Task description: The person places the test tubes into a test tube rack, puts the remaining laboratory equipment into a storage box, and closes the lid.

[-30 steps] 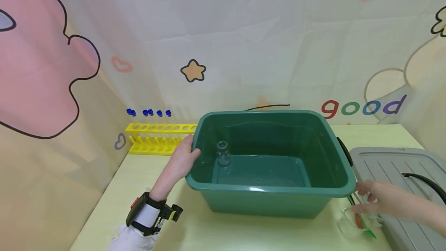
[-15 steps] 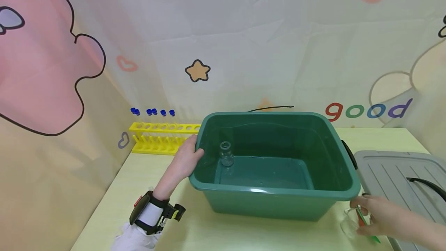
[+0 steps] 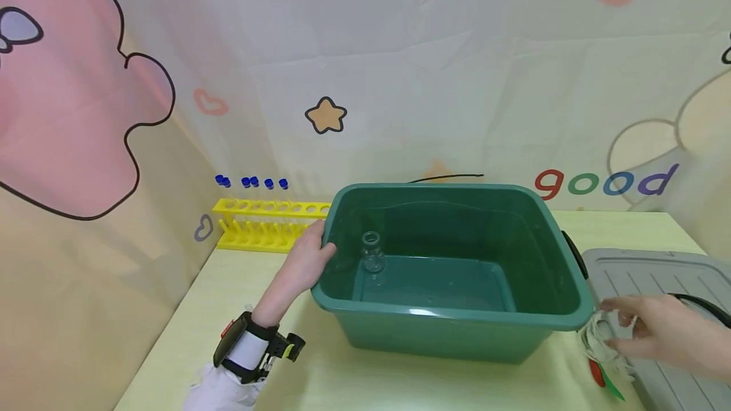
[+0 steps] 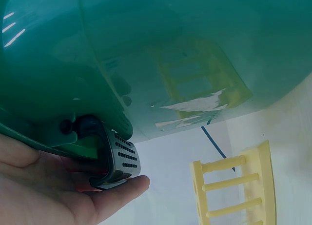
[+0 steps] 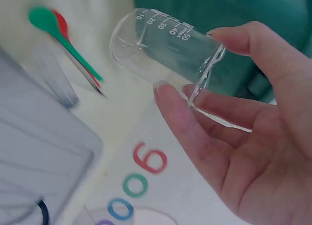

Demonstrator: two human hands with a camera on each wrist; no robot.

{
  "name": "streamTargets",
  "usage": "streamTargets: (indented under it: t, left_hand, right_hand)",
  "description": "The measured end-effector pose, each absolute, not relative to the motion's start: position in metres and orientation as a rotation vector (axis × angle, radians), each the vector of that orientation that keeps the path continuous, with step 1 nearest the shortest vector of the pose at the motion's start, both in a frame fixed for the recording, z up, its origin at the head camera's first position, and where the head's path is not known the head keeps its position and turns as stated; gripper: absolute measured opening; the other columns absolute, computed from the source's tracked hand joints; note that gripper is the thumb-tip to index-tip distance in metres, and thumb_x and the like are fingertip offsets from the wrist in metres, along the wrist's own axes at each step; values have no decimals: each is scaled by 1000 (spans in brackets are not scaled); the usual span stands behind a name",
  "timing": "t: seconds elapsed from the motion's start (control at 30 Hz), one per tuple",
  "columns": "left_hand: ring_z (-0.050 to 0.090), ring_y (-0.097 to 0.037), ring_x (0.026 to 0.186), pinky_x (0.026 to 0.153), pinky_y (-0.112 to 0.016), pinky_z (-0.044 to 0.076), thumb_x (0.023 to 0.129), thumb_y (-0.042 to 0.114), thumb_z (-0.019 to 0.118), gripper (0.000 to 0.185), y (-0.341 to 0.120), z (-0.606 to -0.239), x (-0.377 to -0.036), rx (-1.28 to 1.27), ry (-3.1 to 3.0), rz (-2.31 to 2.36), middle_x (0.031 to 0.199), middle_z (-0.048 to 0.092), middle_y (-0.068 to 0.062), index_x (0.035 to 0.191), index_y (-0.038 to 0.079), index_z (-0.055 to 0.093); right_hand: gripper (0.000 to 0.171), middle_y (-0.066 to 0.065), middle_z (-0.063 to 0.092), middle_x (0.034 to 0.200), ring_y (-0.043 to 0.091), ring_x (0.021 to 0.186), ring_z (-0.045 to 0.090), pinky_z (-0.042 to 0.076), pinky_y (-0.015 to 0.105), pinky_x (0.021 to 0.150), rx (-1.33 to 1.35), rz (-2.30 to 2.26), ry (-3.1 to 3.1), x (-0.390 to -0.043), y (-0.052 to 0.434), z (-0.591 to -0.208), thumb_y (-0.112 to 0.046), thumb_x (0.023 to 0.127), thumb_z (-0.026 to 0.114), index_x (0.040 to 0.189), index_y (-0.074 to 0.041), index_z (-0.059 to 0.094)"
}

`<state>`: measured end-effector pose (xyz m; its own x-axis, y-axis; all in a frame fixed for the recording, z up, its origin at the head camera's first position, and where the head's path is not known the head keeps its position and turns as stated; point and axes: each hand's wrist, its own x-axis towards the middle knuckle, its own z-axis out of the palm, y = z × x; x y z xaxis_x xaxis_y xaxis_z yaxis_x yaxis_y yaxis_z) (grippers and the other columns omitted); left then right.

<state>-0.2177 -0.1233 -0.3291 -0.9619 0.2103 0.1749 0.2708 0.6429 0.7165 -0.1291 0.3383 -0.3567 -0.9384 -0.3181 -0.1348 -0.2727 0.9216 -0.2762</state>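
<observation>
My left hand (image 3: pixel 305 255) grips the left rim of a deep green plastic bin (image 3: pixel 457 314). In the left wrist view its fingers reach round the bin's black side handle (image 4: pixel 127 159). My right hand (image 3: pixel 665 332) pinches a clear glass beaker (image 5: pixel 161 51) by the rim between thumb and fingers, just outside the bin's front right corner. White marks from 10 to 50 run along the beaker, which lies tilted on its side in the right wrist view. Inside the bin, at the left, stands a small clear glass bottle (image 3: pixel 373 255).
A green spoon (image 5: pixel 45 21) and a red one (image 5: pixel 59 22) lie by a clear tubular piece (image 5: pixel 58 83) on the table. A grey lid (image 3: pixel 634 268) lies at the right. Behind the left hand stands a yellow rack (image 3: pixel 257 208) with several blue-capped test tubes.
My right hand has closed its fingers on the beaker and lifted it off the table beside the spoons, moving slightly up and right. My left hand keeps its grip on the bin.
</observation>
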Motion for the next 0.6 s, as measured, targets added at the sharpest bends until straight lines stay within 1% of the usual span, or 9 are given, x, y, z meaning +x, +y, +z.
streamTargets:
  t: [0.07, 0.2, 0.3, 0.4, 0.47, 0.6]
  left_hand:
    - [48, -30, 91, 79, -45, 45, 86, 1, 42, 28, -124, -329, -217, -406, -2780, -1229, 101, 51, -14, 112, -7, 49]
    - [48, -30, 91, 79, -45, 45, 86, 1, 42, 28, -123, -329, -218, -410, -2780, -1229, 101, 51, -14, 112, -7, 49]
    - [48, -30, 91, 79, -45, 45, 86, 2, 42, 28, -123, -329, -218, -409, -2783, -1226, 101, 51, -15, 112, -7, 49]
    - [49, -30, 90, 78, -45, 45, 86, 1, 42, 27, -123, -329, -217, -402, -2783, -1238, 101, 51, -15, 111, -7, 49]
    - [49, -30, 90, 78, -45, 45, 86, 1, 42, 27, -124, -329, -217, -400, -2781, -1246, 101, 51, -16, 111, -7, 49]
    - [49, -30, 89, 77, -44, 46, 86, 1, 42, 26, -124, -330, -218, -405, -2780, -1238, 99, 51, -16, 110, -7, 49]
  right_hand:
    - [39, -4, 52, 71, 5, 53, 43, 41, 25, 48, -431, -286, 2951, -132, 342, -348, -23, 71, 75, 97, 4, 62]
    - [37, -5, 50, 67, 6, 51, 40, 38, 24, 47, -465, -172, 3077, -136, 349, -331, -21, 68, 76, 92, 5, 63]
    - [37, -6, 47, 66, 3, 51, 38, 36, 24, 45, -524, -187, 3210, -138, 353, -318, -15, 64, 79, 89, 7, 64]
    - [37, -5, 44, 66, 2, 48, 35, 34, 23, 41, -537, -258, 3298, -143, 354, -303, -8, 63, 79, 90, 9, 61]
    - [38, -2, 44, 67, 3, 47, 34, 35, 23, 39, -536, -314, 3331, -149, 355, -291, -5, 64, 79, 91, 11, 58]
    - [41, 1, 47, 71, 6, 50, 37, 38, 23, 39, -489, -293, 3344, -162, 350, -264, -9, 70, 76, 98, 12, 55]
